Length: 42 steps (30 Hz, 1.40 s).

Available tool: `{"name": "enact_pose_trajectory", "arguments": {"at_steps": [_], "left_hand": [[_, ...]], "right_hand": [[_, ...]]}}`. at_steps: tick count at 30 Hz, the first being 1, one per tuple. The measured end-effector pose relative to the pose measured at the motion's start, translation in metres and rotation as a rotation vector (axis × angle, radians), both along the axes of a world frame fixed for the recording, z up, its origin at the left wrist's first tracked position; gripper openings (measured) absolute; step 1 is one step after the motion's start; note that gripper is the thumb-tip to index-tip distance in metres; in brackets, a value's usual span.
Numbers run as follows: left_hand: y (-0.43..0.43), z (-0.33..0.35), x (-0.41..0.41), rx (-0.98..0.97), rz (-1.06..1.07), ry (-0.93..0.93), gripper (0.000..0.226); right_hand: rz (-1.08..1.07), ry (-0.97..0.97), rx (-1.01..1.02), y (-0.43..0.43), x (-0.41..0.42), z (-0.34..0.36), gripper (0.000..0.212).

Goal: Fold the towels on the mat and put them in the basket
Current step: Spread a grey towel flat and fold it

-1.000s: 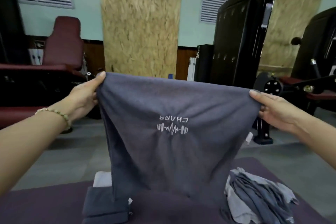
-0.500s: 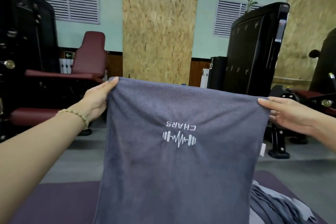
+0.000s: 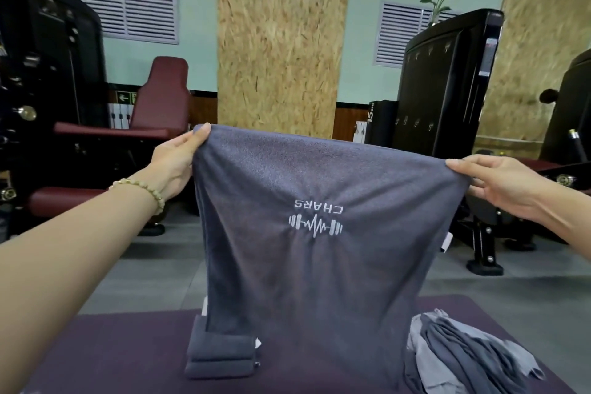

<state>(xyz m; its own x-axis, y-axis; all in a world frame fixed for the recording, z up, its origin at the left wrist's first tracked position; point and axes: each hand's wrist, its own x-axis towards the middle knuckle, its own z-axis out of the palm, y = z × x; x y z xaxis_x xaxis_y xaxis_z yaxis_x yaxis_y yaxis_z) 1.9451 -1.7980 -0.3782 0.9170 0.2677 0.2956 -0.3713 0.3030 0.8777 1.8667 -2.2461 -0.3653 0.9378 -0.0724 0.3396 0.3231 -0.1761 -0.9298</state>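
A dark grey towel (image 3: 307, 265) with an upside-down white CHARS logo hangs spread in front of me. My left hand (image 3: 179, 163) pinches its top left corner and my right hand (image 3: 499, 185) pinches its top right corner. The towel's lower edge reaches down to the purple mat (image 3: 112, 358). On the mat to the lower left lies a stack of folded dark grey towels (image 3: 219, 358). A heap of unfolded grey towels (image 3: 460, 355) lies on the mat at the right. No basket shows in the frame.
Maroon gym benches (image 3: 128, 134) and black machines stand at the left. A black weight machine (image 3: 447, 83) and its frame feet (image 3: 483, 265) stand at the right. A wood-panel pillar (image 3: 281, 41) rises straight ahead. Grey floor lies beyond the mat.
Both hands keep their hold on the towel's corners. The view tilted up and then back down a little, so the folded stack and more of the heap show again.
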Motion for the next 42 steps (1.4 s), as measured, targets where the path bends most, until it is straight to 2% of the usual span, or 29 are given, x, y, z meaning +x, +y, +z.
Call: {"name": "enact_pose_trajectory", "arguments": {"at_steps": [3, 8, 12, 15, 17, 19, 21, 24, 27, 28, 30, 31, 32, 37, 42], "left_hand": [[0.002, 0.000, -0.005, 0.054, -0.017, -0.020, 0.017], [0.000, -0.025, -0.003, 0.194, -0.057, 0.020, 0.031], [-0.006, -0.076, 0.004, 0.410, -0.163, 0.140, 0.015], [-0.014, -0.117, 0.012, 0.502, -0.234, 0.235, 0.025], [-0.019, -0.142, 0.018, 0.506, -0.341, 0.319, 0.028], [-0.027, -0.164, 0.025, 0.515, -0.442, 0.380, 0.042], [-0.036, -0.187, 0.041, 0.525, -0.493, 0.433, 0.056], [-0.058, -0.224, 0.071, 0.517, -0.524, 0.529, 0.046], [-0.082, -0.273, 0.107, 0.516, -0.526, 0.589, 0.060], [-0.091, -0.290, 0.119, 0.506, -0.528, 0.610, 0.058], [-0.111, -0.325, 0.146, 0.471, -0.490, 0.640, 0.026], [-0.119, -0.345, 0.163, 0.459, -0.438, 0.652, 0.011], [-0.127, -0.363, 0.181, 0.452, -0.376, 0.663, 0.004], [-0.167, -0.444, 0.263, 0.416, -0.182, 0.665, 0.018], [-0.204, -0.507, 0.326, 0.446, -0.050, 0.603, 0.029]], "right_hand": [[-0.014, -0.004, -0.034, -0.003, -0.001, 0.003, 0.080], [-0.003, 0.097, -0.140, -0.013, 0.000, -0.013, 0.086], [0.021, 0.278, -0.277, -0.019, 0.002, -0.057, 0.097], [0.076, 0.376, -0.270, -0.023, 0.006, -0.095, 0.094], [0.109, 0.445, -0.246, -0.027, 0.011, -0.118, 0.084], [0.123, 0.504, -0.229, -0.036, 0.020, -0.136, 0.074], [0.123, 0.540, -0.200, -0.046, 0.033, -0.156, 0.081], [0.088, 0.606, -0.144, -0.065, 0.063, -0.195, 0.086], [0.042, 0.687, -0.153, -0.083, 0.099, -0.245, 0.084], [0.026, 0.727, -0.164, -0.088, 0.111, -0.263, 0.072], [-0.018, 0.772, -0.145, -0.100, 0.137, -0.299, 0.031], [-0.055, 0.773, -0.143, -0.105, 0.150, -0.316, 0.017], [-0.102, 0.765, -0.155, -0.111, 0.163, -0.334, 0.013], [-0.503, 0.567, -0.161, -0.130, 0.228, -0.424, 0.024], [-0.639, 0.645, 0.046, -0.144, 0.292, -0.505, 0.023]]}}
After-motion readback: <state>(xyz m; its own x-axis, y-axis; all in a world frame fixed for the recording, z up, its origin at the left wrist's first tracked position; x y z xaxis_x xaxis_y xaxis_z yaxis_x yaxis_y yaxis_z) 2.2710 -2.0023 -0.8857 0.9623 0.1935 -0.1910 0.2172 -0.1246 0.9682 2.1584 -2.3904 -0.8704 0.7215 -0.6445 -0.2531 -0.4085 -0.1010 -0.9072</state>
